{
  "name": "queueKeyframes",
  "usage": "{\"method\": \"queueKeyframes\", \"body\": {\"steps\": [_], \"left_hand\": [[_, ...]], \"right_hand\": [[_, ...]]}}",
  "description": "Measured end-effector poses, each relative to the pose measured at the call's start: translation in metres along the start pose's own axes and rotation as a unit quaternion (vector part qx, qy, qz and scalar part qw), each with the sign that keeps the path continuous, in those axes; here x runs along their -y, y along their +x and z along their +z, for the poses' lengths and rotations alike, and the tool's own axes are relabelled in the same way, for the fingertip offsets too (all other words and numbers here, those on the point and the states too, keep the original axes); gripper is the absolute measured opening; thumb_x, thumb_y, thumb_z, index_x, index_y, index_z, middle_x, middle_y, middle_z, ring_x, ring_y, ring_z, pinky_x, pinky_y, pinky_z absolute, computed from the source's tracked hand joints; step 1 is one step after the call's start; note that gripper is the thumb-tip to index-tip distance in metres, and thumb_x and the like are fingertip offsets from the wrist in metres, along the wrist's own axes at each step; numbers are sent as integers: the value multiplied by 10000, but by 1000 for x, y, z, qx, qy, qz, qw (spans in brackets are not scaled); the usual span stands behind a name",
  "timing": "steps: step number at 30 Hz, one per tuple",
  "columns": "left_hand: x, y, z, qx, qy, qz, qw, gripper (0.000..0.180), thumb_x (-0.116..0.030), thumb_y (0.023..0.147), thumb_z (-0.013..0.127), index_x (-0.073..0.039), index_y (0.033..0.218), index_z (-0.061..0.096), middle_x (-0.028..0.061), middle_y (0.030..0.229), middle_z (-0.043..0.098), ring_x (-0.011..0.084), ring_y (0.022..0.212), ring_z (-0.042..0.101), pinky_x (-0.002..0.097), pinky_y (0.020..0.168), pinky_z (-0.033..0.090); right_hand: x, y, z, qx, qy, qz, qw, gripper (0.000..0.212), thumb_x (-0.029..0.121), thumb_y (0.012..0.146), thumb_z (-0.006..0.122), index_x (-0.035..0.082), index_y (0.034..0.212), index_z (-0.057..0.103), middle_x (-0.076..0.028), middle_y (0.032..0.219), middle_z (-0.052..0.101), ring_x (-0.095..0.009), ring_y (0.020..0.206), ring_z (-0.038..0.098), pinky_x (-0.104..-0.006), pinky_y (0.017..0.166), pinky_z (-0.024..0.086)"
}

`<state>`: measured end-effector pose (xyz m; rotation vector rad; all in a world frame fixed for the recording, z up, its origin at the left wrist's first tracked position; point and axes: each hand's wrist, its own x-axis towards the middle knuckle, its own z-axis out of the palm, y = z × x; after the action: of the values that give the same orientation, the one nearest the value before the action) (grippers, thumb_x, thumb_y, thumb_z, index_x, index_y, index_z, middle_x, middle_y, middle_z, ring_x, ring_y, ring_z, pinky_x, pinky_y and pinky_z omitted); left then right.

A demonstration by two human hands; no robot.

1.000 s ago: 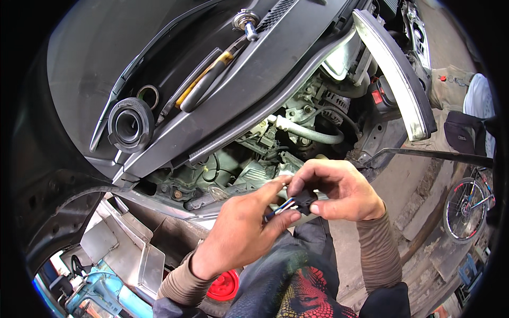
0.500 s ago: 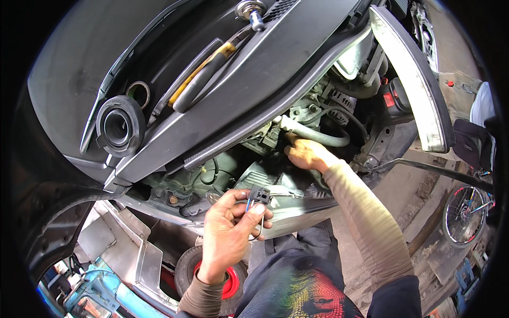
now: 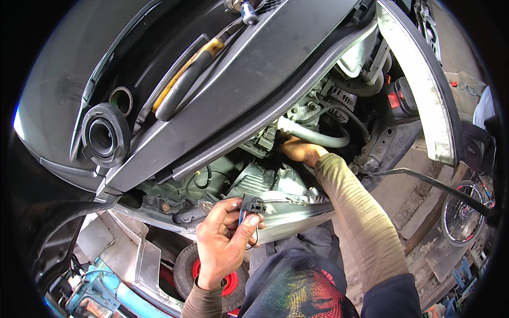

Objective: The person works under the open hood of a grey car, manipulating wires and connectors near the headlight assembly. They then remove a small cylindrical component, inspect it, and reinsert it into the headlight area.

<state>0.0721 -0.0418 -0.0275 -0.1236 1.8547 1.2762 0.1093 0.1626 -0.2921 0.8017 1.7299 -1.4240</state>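
Between the thumb and fingers of my left hand (image 3: 222,241) is a black electrical plug connector (image 3: 254,204), its slotted face turned to the right. Blue, white and black wires run down from it along the fingers. My right hand (image 3: 301,151) reaches into the engine bay below a thick grey hose (image 3: 313,135). Its fingers disappear among dark parts, so what they touch is hidden. A clear ribbed headlight housing (image 3: 260,180) sits in the car's front, just beyond the connector.
Pliers (image 3: 185,74) with yellow and black handles, a round black rubber cover (image 3: 106,135), a metal ring (image 3: 122,99) and a bulb (image 3: 248,12) lie on the car's cowl. A dark rod (image 3: 413,174) crosses at right. A bicycle wheel (image 3: 466,214) stands beyond it.
My right hand has gone deeper under the hose, and its fingers are now out of sight. The left hand still grips the connector, turned slightly and a little lower. The view has shifted slightly.
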Motion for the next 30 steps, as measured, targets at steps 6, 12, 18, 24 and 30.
{"method": "queueKeyframes", "body": {"steps": [6, 12, 18, 24, 30], "left_hand": [[1, 0, 3, -18, -7, 5, 1000, 320, -34, 951, 679, 75, 1211, 528, 173, 922, 729, 196, 788, 726, 275, 552, 595], [1, 0, 3, -23, 3, 2, 1000, 325, -28, 958, 662, 90, 1223, 515, 181, 925, 720, 207, 790, 724, 276, 536, 596], [-2, 1, 7, -48, -16, -17, 999, 324, -59, 949, 700, 65, 1212, 558, 147, 938, 737, 159, 796, 720, 267, 550, 603], [-4, 2, 6, -46, -29, -29, 998, 344, -73, 964, 684, 80, 1248, 563, 162, 971, 724, 179, 826, 718, 279, 560, 604], [-4, 3, 3, -31, -66, -18, 997, 376, -74, 968, 679, 104, 1274, 556, 180, 981, 713, 190, 811, 711, 293, 573, 607]], "right_hand": [[17, -37, -6, 2, 79, 14, 997, 402, 170, 937, 615, 27, 1312, 633, -141, 1219, 675, -228, 1106, 605, -345, 983, 458], [25, -71, -1, -68, 208, -44, 975, 442, 326, 977, 644, -12, 1263, 641, -120, 1196, 700, -209, 1096, 602, -324, 982, 436], [12, -62, 9, -88, 435, -97, 891, 166, 78, 999, 559, 19, 1052, 704, -43, 1010, 707, -127, 915, 607, -281, 861, 469], [23, -71, 7, -120, 389, -37, 913, 111, 93, 929, 680, 48, 1028, 706, -5, 995, 696, -117, 921, 590, -276, 839, 456], [24, -68, 6, -90, 365, -61, 925, 192, 17, 867, 732, 53, 1048, 678, 2, 1014, 671, -117, 977, 591, -290, 918, 456]]}}
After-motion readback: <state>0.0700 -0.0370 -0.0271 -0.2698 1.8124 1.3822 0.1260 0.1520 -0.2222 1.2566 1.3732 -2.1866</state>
